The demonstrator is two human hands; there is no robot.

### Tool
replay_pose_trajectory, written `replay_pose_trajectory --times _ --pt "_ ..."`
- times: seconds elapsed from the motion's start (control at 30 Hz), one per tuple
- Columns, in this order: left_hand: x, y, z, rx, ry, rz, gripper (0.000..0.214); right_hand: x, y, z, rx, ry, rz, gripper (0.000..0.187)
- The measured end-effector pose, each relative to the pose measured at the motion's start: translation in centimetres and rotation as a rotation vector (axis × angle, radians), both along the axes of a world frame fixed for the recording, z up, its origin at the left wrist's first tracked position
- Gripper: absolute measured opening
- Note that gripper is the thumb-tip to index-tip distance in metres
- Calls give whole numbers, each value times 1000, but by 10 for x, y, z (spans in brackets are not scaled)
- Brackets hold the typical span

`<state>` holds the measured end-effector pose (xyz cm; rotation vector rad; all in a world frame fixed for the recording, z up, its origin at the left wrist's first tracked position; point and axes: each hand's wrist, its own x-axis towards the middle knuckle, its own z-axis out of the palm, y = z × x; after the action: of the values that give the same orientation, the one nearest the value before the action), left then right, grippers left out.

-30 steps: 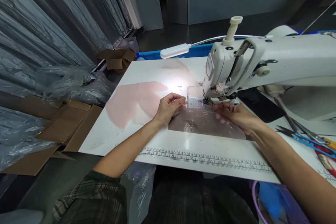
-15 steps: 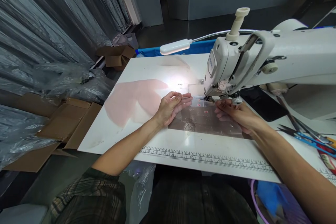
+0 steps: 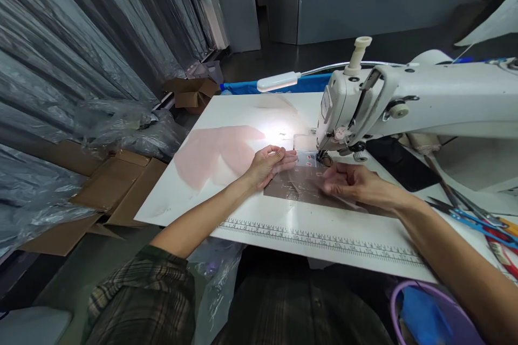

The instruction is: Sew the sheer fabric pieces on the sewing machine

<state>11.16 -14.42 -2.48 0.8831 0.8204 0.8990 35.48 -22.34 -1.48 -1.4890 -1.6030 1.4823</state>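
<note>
A clear, shiny plastic sheet (image 3: 301, 190) with small red marks lies on the white sewing table, looking brownish where it covers the surface. Its far edge reaches the needle and presser foot (image 3: 322, 156) of a white sewing machine (image 3: 343, 102). At the sheet's left edge is my left hand (image 3: 269, 164), thumb pressed against the index finger, the other fingers stretched toward the needle. My right hand (image 3: 352, 183) is over the sheet's right part, fingers curled in with the plastic at their tips. The fingertips are slightly blurred.
Blue-handled scissors (image 3: 481, 221) lie at the right, near a black flat piece (image 3: 404, 164). A printed ruler (image 3: 324, 242) runs along the table's front edge. A white lamp (image 3: 277, 82) lights the table. Cardboard boxes (image 3: 113, 183) stand on the left; a purple bin (image 3: 441, 302) is below right.
My right hand has drawn back from beside the needle toward me, over the sheet. My left hand keeps nearly the same pose at the left edge. The view has shifted slightly.
</note>
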Motion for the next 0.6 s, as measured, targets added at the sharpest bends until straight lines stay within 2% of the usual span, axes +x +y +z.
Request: replay_pose_trajectory --times 0.1,0.17,0.23,0.3,0.37,0.43,0.53,0.6 --pt "-11 -20 11 -27 56 -124 21 19 -20 17 -206 84 285 40" --pt "-23 -35 22 -43 119 -331 30 36 -32 24 -343 175 426 35" --pt "-33 -45 31 -20 202 -535 39 51 -37 25 -363 187 378 34" --pt "-37 -45 33 74 300 -596 45 58 -32 19 -260 158 195 34" --pt "-37 -35 29 220 429 -509 43 55 -18 8 -128 97 -31 33" --pt "-33 -21 21 386 570 -347 34 45 -3 -4 -3 6 -231 30" --pt "-29 -2 7 668 707 -101 21 32 10 -16 113 -137 -309 28" --pt "-30 5 1 839 742 -23 18 30 9 -20 181 -183 -305 27"
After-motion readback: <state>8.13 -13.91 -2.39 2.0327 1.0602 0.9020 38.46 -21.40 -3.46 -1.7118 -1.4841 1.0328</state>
